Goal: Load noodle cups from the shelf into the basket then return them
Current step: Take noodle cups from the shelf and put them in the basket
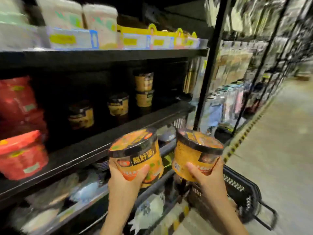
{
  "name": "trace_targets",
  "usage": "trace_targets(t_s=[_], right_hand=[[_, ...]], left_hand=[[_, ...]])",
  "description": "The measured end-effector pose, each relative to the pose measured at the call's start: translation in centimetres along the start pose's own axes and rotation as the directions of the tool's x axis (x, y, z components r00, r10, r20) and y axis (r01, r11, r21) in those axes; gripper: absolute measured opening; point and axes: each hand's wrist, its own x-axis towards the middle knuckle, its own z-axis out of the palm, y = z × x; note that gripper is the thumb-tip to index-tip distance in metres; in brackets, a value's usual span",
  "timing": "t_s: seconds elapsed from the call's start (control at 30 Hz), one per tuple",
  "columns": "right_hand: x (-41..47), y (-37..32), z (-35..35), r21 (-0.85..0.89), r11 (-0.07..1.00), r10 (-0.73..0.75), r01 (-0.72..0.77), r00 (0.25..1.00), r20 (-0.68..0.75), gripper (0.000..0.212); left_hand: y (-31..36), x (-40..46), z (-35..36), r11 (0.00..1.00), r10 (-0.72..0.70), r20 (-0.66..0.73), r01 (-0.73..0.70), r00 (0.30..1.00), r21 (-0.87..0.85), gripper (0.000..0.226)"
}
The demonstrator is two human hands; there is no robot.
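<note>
Two orange noodle cups with dark lids are held up in front of a dark store shelf, one in each hand. The left cup tilts its lid toward the camera; a black band with pale characters runs across its side. The left hand grips it from below, thumb curled over the front wall. The right cup also leans, showing a barcode low on its side. The right hand wraps its base, thumb pressed to the front. Both cups hover just off the front edge of the middle shelf, close together but apart.

Farther back on that shelf stand four similar cups, two of them stacked near its right end. Red packets crowd its left end. Below the right forearm, on the floor, sits a black basket, its contents hidden.

The picture is motion-blurred, so whether the cups are heading to the shelf or the basket cannot be told. The likely risk: each cup is held only near its narrow base while tilted, so it could slip or tip out. Moving both together could also knock them against each other or against the shelf's edge.
</note>
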Motion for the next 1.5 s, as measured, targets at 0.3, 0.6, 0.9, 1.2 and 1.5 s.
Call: trace_targets(t_s=[0.3, 0.6, 0.9, 1.2, 1.5], right_hand=[[-4.6, 10.5, -12.8, 0.012, 0.936, 0.344, -0.352, 0.906, -0.245, 0.125], [0.9, 17.3, -17.2, 0.120, 0.854, 0.510, -0.507, 0.765, -0.394, 0.116], [16.1, 22.7, -20.8, 0.185, 0.853, 0.503, -0.488, 0.673, -0.542, 0.104], [26.5, 28.7, -24.9, 0.200, 0.810, 0.550, -0.552, 0.596, -0.585, 0.106], [35.4, 41.8, -29.7, 0.228, 0.617, 0.718, -0.753, 0.421, -0.554, 0.115]], left_hand=[[-8.0, -9.2, 11.6, 0.876, -0.474, 0.196, 0.439, 0.858, 0.198, 0.093], [-13.3, -4.1, 21.0, 0.832, -0.534, 0.271, 0.441, 0.801, 0.336, 0.077], [-16.5, 7.8, 36.6, 0.873, -0.486, 0.515, 0.361, 0.706, 0.329, 0.097], [-21.8, 14.2, 49.3, 0.834, -0.543, 0.585, 0.305, 0.602, 0.460, 0.088], [-33.4, 16.2, 61.8, 0.639, -0.747, 0.381, 0.433, 0.545, 0.636, 0.106]])
